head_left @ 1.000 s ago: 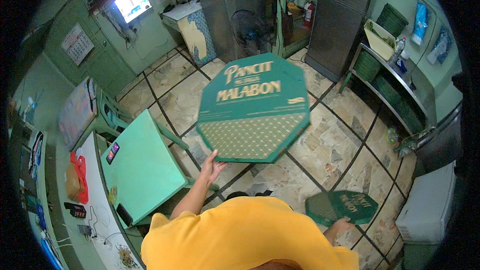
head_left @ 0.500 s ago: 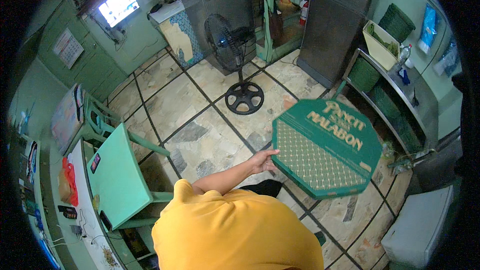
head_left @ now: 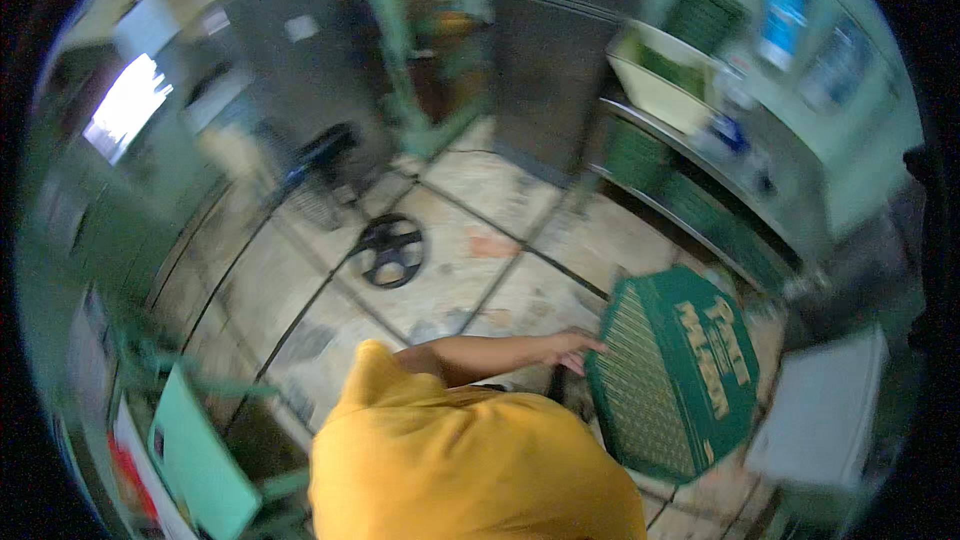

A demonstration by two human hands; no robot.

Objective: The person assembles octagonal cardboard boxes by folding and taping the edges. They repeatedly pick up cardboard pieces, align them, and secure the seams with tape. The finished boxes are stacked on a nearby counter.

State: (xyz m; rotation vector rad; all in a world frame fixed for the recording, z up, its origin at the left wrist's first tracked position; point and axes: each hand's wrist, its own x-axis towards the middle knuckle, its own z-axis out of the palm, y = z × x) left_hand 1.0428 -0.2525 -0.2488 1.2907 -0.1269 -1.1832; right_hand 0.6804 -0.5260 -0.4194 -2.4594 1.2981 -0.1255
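We hold a big green octagonal box lid [head_left: 672,372] out to our right, tilted on edge above the tiled floor [head_left: 470,240], its patterned face turned toward us and its printed face angled to the right. Our left hand [head_left: 568,348] reaches across our yellow shirt [head_left: 470,460] and touches the lid at its left edge, fingers spread along the rim rather than curled tight; it looks like a light steadying hold, not a firm clamp. Our right hand is not in view, so we cannot tell what it holds; it may well be carrying the lid from behind or below, hidden by the lid and by our body.

The picture is blurred, so fine detail is lost. As far as we can judge, the lid is in mid-carry: it is off the floor and rests on no table or shelf. It hangs just in front of the low steel shelving [head_left: 700,200] that runs along the right wall, and near a pale box [head_left: 815,415] at the lower right. Nothing shows it set down or fitted onto anything yet, so placing it seems to be what is left.

A fan base [head_left: 390,250] stands well apart on the floor to the left, and a light green table [head_left: 195,465] sits by the lower left edge.
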